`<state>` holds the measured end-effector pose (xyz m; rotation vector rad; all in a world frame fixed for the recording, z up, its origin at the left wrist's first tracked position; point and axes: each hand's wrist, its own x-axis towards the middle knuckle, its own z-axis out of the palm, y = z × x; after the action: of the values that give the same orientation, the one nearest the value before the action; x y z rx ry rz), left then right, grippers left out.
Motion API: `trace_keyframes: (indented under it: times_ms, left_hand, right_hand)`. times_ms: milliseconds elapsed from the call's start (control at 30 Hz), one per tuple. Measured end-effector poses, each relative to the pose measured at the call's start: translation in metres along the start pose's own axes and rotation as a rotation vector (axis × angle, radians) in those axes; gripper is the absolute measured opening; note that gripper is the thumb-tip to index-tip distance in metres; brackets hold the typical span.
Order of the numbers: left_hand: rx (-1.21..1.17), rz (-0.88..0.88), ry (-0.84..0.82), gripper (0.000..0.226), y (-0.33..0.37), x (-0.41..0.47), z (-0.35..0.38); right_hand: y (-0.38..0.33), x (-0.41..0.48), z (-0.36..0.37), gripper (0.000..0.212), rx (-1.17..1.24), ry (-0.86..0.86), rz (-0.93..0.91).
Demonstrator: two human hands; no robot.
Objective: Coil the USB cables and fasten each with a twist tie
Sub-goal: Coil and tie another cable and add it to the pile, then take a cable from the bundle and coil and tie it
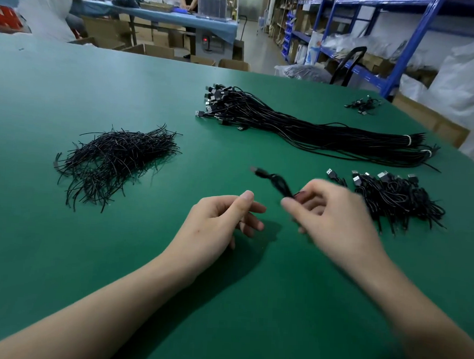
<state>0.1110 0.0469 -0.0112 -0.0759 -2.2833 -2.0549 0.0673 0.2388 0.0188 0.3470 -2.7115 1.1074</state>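
Left hand [219, 220] half-curled, right hand [335, 215] pinching cable [277, 183]

On the table [70, 93] the twist ties [113, 159] lie left, the cable bundle [301, 127] behind centre, the coiled cables [397, 197] right; in front between them, the left hand [220, 219] and the right hand [335, 214], which holds a single cable [279, 183]

Green table [70, 88], blue shelving [407, 45], cardboard boxes [154, 50].

No text, label, brand, number or sign can be read anywhere here.
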Motion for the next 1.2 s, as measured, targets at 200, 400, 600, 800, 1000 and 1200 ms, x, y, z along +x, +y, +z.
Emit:
trace_keyframes:
  times_ms: [200, 400, 600, 800, 1000, 1200]
  left_hand:
    - [0.083, 0.042, -0.034, 0.03, -0.008, 0.0, -0.001]
    - [0.141, 0.085, -0.044, 0.026, -0.01, 0.0, 0.0]
    - [0.177, 0.059, -0.048, 0.013, -0.006, 0.009, 0.002]
    - [0.583, 0.075, -0.116, 0.028, 0.007, 0.07, -0.004]
    - [0.917, 0.187, -0.066, 0.045, 0.01, 0.159, 0.015]
    - [1.153, 0.197, -0.185, 0.061, -0.003, 0.231, 0.051]
  right_hand:
    - [0.042, 0.056, -0.052, 0.032, -0.794, 0.199, 0.125]
    - [0.061, 0.073, -0.061, 0.044, -0.955, 0.086, 0.285]
    - [0.042, 0.07, -0.056, 0.046, -0.974, 0.093, 0.098]
    - [0.024, 0.084, -0.022, 0.062, -0.824, -0.174, -0.02]
    - [0.036, 0.122, -0.009, 0.061, -0.827, -0.324, 0.055]
    - [0.054, 0.167, -0.005, 0.074, -0.9, -0.42, 0.113]
